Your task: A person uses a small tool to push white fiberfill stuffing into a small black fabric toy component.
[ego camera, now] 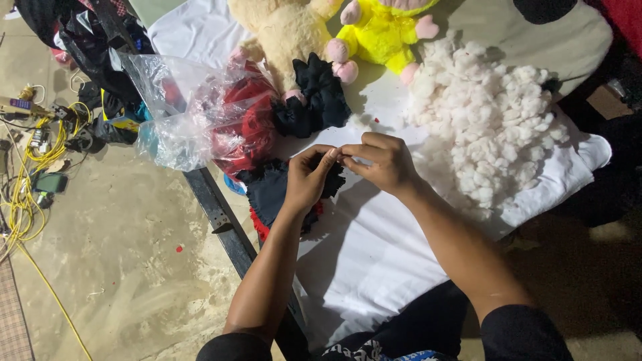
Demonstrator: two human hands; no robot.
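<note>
My left hand (309, 179) and my right hand (380, 160) meet over a white sheet (374, 254), fingertips pinched together on something too small to make out. Under my left hand lies a dark fabric piece with a red fringe (267, 200). Another black fabric bundle (314, 100) sits just beyond the hands. A heap of white stuffing (488, 113) lies to the right of my right hand.
A clear plastic bag with red fabric (214, 117) lies at the left. A beige plush toy (284, 30) and a yellow plush toy (381, 33) rest at the top. A dark metal bar (224, 220) edges the sheet. Yellow cables (30, 187) trail on the concrete floor.
</note>
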